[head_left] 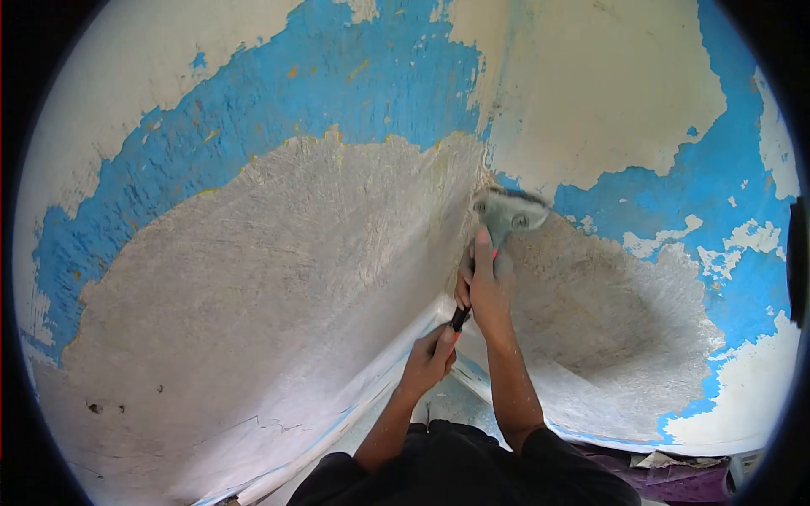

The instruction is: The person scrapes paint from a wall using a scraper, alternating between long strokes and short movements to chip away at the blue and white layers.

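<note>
A scraper (511, 211) with a wide, dusty grey head and a black and red handle lies against the wall at the corner, close to the edge of the blue paint. My right hand (489, 282) is wrapped round the upper handle, its thumb or a finger stretched up towards the head. Lower down, my left hand (432, 358) grips the end of the same handle. Bare grey plaster (253, 244) covers the left wall around the tool, and another bare grey patch (599, 295) is on the right wall.
Blue paint (337, 84) and cream paint (607, 93) with ragged edges stand above the bare plaster. The two walls meet in a corner behind the tool. Purple material (683, 482) lies at the bottom right. Small holes (94, 408) mark the lower left wall.
</note>
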`<action>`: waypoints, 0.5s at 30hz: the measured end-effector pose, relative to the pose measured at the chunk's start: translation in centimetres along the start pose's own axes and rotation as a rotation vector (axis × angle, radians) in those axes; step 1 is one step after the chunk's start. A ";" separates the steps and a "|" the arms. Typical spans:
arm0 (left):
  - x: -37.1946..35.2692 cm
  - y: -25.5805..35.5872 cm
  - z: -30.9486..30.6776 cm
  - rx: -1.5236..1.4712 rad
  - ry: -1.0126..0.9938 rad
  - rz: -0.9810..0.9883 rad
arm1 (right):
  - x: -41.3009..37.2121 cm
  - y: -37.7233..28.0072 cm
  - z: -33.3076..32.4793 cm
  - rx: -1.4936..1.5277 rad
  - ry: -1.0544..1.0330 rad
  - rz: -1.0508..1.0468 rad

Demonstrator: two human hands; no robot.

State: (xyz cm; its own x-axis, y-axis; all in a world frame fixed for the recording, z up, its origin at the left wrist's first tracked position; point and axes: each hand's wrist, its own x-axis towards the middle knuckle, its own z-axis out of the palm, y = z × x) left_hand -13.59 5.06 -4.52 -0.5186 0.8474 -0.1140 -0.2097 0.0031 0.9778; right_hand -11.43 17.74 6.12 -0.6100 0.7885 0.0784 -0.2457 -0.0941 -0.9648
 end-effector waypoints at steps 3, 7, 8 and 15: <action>0.5 1.2 0.1 -0.019 0.001 0.018 | 1.0 -0.8 0.3 -0.001 -0.019 -0.034; -0.6 0.3 0.5 0.004 0.001 0.011 | 0.2 0.4 -0.6 0.000 -0.029 -0.001; -0.6 0.1 0.4 0.001 0.003 0.002 | 0.0 0.8 -0.8 0.000 -0.021 0.019; 0.2 0.7 -0.4 0.038 0.007 0.018 | 1.0 -0.2 -0.1 0.041 -0.045 -0.016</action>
State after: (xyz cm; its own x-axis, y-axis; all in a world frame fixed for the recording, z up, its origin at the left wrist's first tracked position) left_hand -14.22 5.03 -3.90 -0.5277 0.8439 -0.0971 -0.1688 0.0079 0.9856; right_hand -11.96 18.62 6.38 -0.6387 0.7621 0.1063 -0.2863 -0.1071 -0.9521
